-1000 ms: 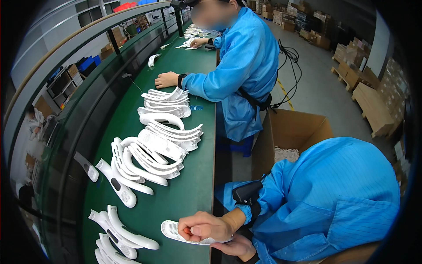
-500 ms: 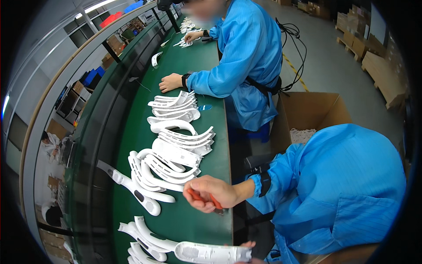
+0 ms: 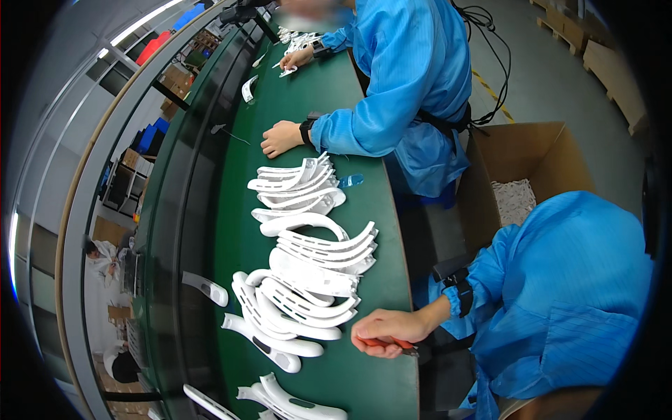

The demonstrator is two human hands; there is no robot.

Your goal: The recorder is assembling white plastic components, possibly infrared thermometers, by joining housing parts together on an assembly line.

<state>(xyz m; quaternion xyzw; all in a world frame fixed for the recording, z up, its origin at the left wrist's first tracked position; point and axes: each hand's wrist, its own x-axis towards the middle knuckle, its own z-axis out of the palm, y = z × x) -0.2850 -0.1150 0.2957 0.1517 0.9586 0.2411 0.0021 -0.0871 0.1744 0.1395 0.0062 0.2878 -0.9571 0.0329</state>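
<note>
My right hand (image 3: 388, 332) is closed around pliers (image 3: 400, 343) with red handles, held over the near edge of the green work surface. Most of the tool is hidden in my fist. Just beyond my fingers lies a row of curved white plastic shells (image 3: 308, 297), slotted along their length and overlapping one another. Closer to the lower edge, more white shells (image 3: 301, 406) lie on the surface, and a longer white piece (image 3: 210, 402) sits left of them. My left hand is out of the picture.
On the far side of the green surface (image 3: 238, 199) runs a dark rail. Another person's hand (image 3: 281, 138) rests beyond the shells; their other hand (image 3: 297, 59) holds a small white part. A cardboard box (image 3: 532, 150) with white scraps stands on the floor at right.
The view has shifted, moving the scene rightward. My right hand still grips the pliers, now lower in the picture. My left fingers and the long white shell they held have left view.
</note>
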